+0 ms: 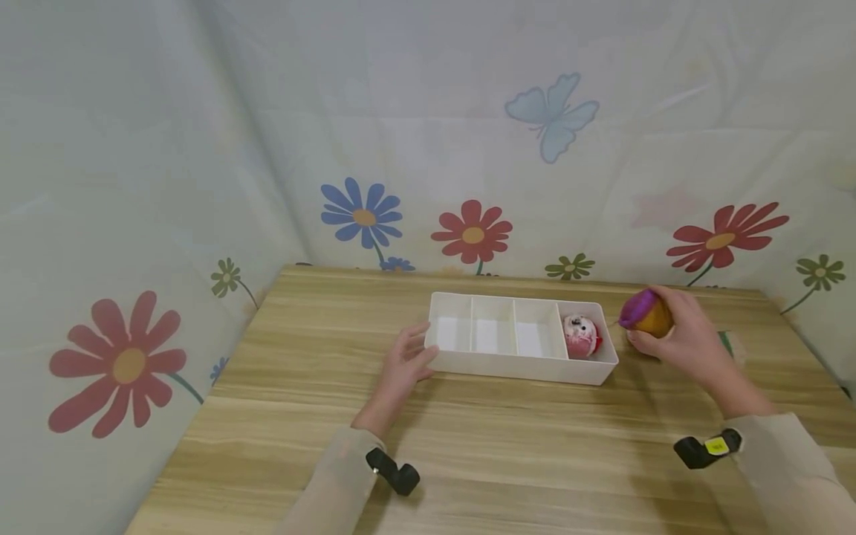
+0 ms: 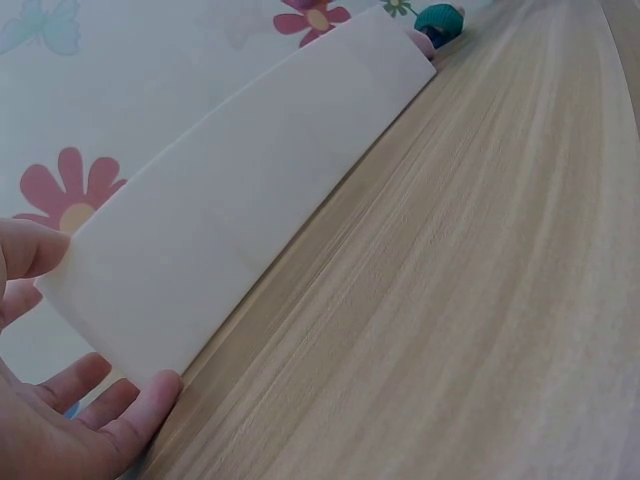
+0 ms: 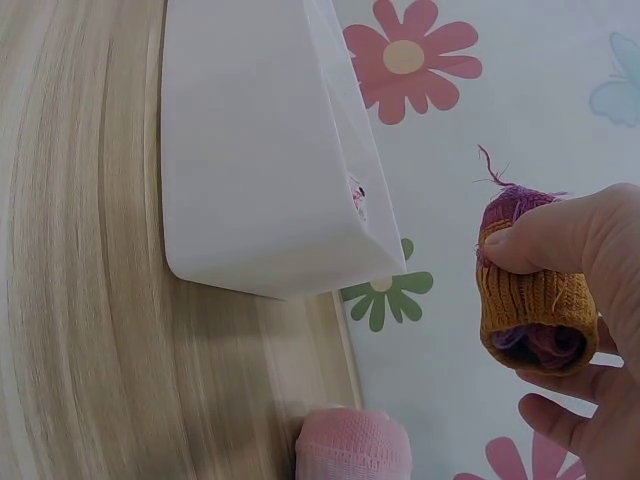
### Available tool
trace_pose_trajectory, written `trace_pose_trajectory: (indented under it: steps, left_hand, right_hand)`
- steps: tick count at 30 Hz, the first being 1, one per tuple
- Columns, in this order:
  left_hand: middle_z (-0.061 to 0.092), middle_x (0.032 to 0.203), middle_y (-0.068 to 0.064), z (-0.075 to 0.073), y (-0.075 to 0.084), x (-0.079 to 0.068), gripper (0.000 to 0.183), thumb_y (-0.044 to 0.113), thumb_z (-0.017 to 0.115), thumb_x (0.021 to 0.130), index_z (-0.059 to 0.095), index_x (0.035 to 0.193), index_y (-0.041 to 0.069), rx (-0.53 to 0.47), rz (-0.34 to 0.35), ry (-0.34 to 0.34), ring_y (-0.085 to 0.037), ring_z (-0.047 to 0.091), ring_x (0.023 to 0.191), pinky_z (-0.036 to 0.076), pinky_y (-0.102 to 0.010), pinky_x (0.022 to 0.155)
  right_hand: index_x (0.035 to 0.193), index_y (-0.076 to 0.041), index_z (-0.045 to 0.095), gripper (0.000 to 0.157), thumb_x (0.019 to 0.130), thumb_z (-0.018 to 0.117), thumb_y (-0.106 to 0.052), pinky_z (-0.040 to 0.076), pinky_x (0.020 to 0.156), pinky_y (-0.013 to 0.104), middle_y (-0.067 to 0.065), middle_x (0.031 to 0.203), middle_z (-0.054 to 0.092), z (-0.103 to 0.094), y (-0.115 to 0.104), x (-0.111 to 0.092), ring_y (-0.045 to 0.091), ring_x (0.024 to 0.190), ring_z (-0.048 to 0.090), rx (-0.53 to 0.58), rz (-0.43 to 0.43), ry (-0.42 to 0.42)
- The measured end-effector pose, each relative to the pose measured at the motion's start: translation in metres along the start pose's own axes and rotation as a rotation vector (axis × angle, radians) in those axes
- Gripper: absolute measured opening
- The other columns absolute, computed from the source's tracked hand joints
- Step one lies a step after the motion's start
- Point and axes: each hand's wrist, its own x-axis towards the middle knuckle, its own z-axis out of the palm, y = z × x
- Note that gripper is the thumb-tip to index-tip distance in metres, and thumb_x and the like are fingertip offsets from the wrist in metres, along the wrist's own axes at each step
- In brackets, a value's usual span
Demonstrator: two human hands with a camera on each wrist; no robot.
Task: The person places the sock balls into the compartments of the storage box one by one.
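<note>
My right hand [image 1: 689,338] pinches a rolled-up knitted sock [image 3: 540,295], mustard with a purple end and a loose thread, above the table just right of a white box. This long box [image 1: 521,369] has several compartments in a row. In its rightmost one sits a rolled pink-and-white sock [image 1: 580,336] with a small face pattern and a red edge. At the opposite end, my left hand [image 1: 401,360] rests its spread fingers and thumb against the box's left side and corner. The left wrist view shows those fingertips [image 2: 155,390] touching the lower corner.
A pink rolled sock [image 3: 353,445] lies on the wood-grain table [image 1: 508,446] right of the box. Beyond the box's far end sits a teal rolled bundle [image 2: 440,20]. A flowered curtain [image 1: 414,111] hangs along the table's back edge.
</note>
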Motion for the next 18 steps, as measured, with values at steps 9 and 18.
trace_pose_trajectory:
  steps: [9,18]
  left_hand:
    - [0.042,0.133,-0.024,-0.001,-0.002,0.001,0.050,0.013,0.057,0.092,0.040,0.138,0.007,0.008,0.000,-0.005,-0.037,0.046,0.117,0.046,-0.052,0.085]
    - [0.041,0.134,-0.027,-0.001,-0.001,0.000,0.050,0.012,0.057,0.092,0.040,0.138,0.006,-0.008,0.004,-0.005,-0.037,0.046,0.117,0.045,-0.054,0.086]
  right_hand:
    - [0.135,0.004,0.034,0.074,0.076,0.076,-0.011,0.044,0.076,0.064,0.031,0.126,0.035,0.007,-0.006,0.004,0.047,0.101,0.041,0.003,-0.023,-0.010]
    - [0.134,0.004,0.036,0.071,0.076,0.075,-0.010,0.045,0.074,0.064,0.031,0.122,0.037,0.012,-0.014,0.010,0.047,0.097,0.044,0.004,-0.065,-0.012]
